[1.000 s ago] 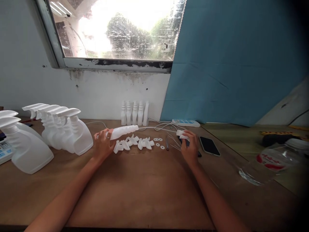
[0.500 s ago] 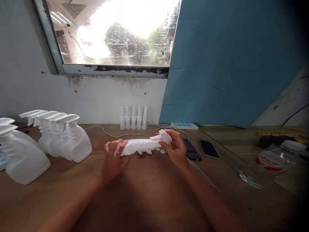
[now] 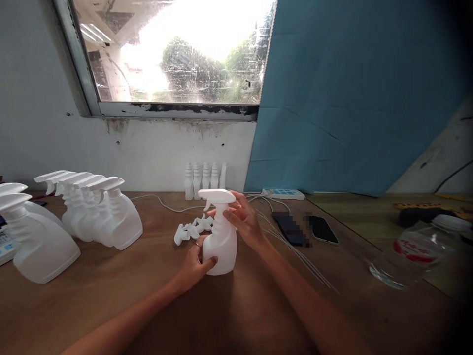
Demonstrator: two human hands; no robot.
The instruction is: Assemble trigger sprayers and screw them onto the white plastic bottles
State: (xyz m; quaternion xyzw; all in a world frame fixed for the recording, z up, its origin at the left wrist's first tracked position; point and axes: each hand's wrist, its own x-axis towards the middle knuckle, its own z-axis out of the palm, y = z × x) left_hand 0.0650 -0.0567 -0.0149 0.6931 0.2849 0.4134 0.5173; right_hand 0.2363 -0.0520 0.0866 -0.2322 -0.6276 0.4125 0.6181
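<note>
A white spray bottle [image 3: 222, 246] stands upright at the middle of the table, with a white trigger head [image 3: 218, 195] on its neck, nozzle pointing left. My left hand [image 3: 195, 266] grips the lower left side of the bottle, thumb across its front. At the neck, just under the head, my right hand [image 3: 246, 219] is closed from the right side. Several loose white trigger parts [image 3: 190, 230] lie behind and left of the bottle.
Rows of white spray bottles [image 3: 123, 222] stand at the left. Small white bottles [image 3: 197, 180] line the wall. Thin white tubes [image 3: 303, 259], two phones [image 3: 324, 230], a power strip [image 3: 284, 193] with cables and a clear plastic bottle [image 3: 414, 251] are on the right.
The bottle has turned from lying sideways to upright, its head now on top. Both hands came closer together, and the loose trigger parts behind it are more visible.
</note>
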